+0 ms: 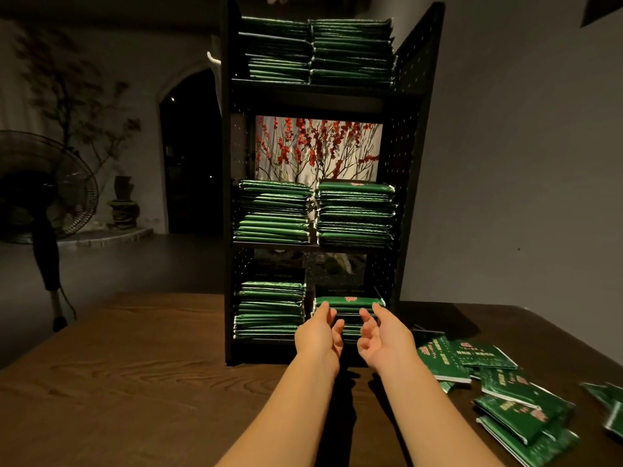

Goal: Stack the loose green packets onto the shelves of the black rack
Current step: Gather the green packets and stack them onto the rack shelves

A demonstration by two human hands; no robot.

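The black rack [409,136] stands on the wooden table with three shelves, each holding two stacks of green packets. On the bottom shelf the right stack [349,302] is lower than the left stack [269,308]. My left hand [318,335] and my right hand [382,338] reach side by side to the front of that right stack, fingers relaxed and slightly curled, fingertips at the top packet's front edge. Neither hand holds anything. Loose green packets [505,389] lie scattered on the table to the right.
The wooden table [135,382] spreads wide to the left of the rack. A standing fan [43,197] is at the left beside the table. A grey wall lies behind on the right, and a dark doorway behind on the left.
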